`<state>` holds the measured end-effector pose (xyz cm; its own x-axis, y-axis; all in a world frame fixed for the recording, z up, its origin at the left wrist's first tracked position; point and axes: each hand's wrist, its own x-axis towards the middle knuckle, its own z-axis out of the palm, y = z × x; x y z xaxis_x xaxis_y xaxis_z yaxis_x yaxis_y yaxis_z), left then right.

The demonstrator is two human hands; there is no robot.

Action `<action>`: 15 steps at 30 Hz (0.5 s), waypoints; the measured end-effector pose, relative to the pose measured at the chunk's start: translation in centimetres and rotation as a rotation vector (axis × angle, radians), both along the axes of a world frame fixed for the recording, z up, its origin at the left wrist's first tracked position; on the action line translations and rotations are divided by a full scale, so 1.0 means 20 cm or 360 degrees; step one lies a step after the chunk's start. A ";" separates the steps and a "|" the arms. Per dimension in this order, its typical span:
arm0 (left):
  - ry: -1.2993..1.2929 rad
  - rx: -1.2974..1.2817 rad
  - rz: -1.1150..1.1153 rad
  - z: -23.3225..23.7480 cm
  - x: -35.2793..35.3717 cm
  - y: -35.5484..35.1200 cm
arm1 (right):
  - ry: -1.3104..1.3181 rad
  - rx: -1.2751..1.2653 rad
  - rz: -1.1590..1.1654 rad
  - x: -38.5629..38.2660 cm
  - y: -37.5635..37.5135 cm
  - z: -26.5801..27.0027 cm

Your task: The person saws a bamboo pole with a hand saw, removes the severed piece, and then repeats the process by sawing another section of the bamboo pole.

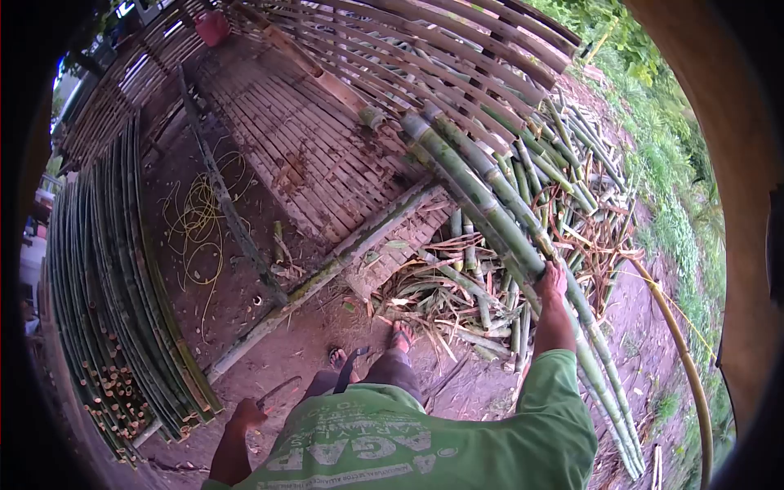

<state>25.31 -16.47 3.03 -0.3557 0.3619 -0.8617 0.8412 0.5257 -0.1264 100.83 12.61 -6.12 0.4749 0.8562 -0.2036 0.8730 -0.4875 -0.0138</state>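
Several long green bamboo poles (pixel 490 196) lie slantwise on my right, their cut upper ends near the slatted platform. My right hand (pixel 553 282) is closed over one of these poles, about midway along; the fingers are partly hidden. Low on the left, my left hand (pixel 249 415) is wrapped round the handle of a machete (pixel 279 392). Its dark blade points up and to the right, away from the poles. The handle itself is mostly covered by the hand.
A bamboo slat platform (pixel 286 131) stands ahead, with a crossing pole (pixel 327 273) before it. Stacked poles (pixel 114 286) fill the left. Cut bamboo pieces (pixel 482 302) litter the ground near my feet. A yellow rope (pixel 200 216) lies coiled on the soil.
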 end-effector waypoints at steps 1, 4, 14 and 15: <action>-0.0009 -0.0036 0.0022 -0.01 0.00 0.01 | -0.0070 -0.0007 0.0087 -0.04 -0.03 0.03; -0.0057 -0.0060 0.0011 -0.02 -0.02 0.01 | -0.0118 0.0033 0.0200 -0.14 -0.18 0.05; -0.0320 0.0114 0.0244 -0.38 -0.19 -0.23 | 0.0143 -0.0271 0.0493 -1.05 -1.09 0.19; -0.0338 0.0132 0.0268 -0.41 -0.21 -0.26 | 0.0207 -0.0433 0.0477 -1.13 -1.13 0.18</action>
<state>21.15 -21.75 -5.25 -0.2316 0.3856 -0.8931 0.7443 0.6615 0.0925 78.22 -10.07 -2.43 0.1685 0.8593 -0.4830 0.9762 -0.2132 -0.0388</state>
